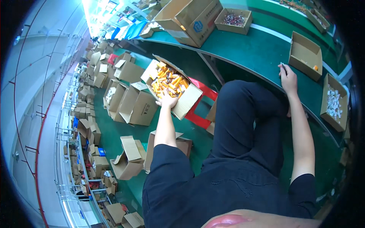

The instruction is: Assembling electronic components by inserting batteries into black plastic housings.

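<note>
My left hand point(167, 100) reaches over the side of a cardboard box into a heap of orange tube-shaped parts point(171, 80), some with dark ends. Its fingers look apart and touch the parts at the near side of the heap. The open cardboard box point(189, 103) rests tilted at a red plastic stool point(203, 93), to the left of my knees. On the right, my right hand point(289, 80) is at the edge of the green worktable point(262, 57), its fingers closed in a pinch. A small dark and pale piece shows at the fingertips, too small to name.
Beside my right hand a shallow cardboard tray point(305, 57) holds one orange part. Another tray point(334, 121) holds white pieces, and a small box point(234, 28) holds dark reddish bits. A large carton point(197, 28) stands on the table. Open cartons point(138, 104) crowd the green floor at left.
</note>
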`<move>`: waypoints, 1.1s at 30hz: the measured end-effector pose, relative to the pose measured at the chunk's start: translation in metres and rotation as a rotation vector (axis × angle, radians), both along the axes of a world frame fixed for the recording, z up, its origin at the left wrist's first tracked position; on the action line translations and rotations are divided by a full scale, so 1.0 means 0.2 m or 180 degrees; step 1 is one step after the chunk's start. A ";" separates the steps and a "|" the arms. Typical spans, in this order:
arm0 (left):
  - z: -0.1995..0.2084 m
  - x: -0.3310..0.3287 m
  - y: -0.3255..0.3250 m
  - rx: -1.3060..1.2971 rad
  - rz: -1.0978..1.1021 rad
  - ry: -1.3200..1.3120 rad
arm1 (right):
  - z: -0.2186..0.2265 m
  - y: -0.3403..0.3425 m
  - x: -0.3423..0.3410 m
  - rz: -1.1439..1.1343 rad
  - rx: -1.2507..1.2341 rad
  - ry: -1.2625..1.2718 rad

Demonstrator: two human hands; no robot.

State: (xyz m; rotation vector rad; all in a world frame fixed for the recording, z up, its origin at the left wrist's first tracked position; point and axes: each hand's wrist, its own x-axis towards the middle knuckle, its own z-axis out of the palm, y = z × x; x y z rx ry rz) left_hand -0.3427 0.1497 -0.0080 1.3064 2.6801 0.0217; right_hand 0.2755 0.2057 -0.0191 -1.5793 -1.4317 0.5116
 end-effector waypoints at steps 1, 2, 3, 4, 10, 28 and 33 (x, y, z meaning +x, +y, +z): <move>0.01 0.02 0.00 0.0010 -0.0022 0.0018 | 0.00 0.00 0.00 -0.0022 0.0010 0.0018; 0.02 0.03 0.01 0.0013 0.0020 0.0034 | 0.01 -0.01 0.00 -0.0018 0.0024 0.0030; 0.03 0.05 0.01 0.0015 0.0062 0.0045 | 0.01 0.00 0.00 -0.0014 0.0035 0.0038; 0.03 0.07 0.01 0.0014 0.0102 0.0053 | 0.01 0.00 0.00 -0.0011 0.0045 0.0043; 0.04 0.12 -0.03 0.0297 0.0164 0.0442 | 0.07 -0.02 -0.03 0.0023 0.0080 -0.0092; 0.00 -0.20 -0.12 0.0171 -0.1612 0.1615 | 0.07 -0.04 -0.07 -0.0145 0.0396 -0.0283; 0.07 -0.09 -0.01 -0.0180 -0.2098 0.1676 | 0.04 -0.05 0.02 -0.0338 0.0571 -0.0464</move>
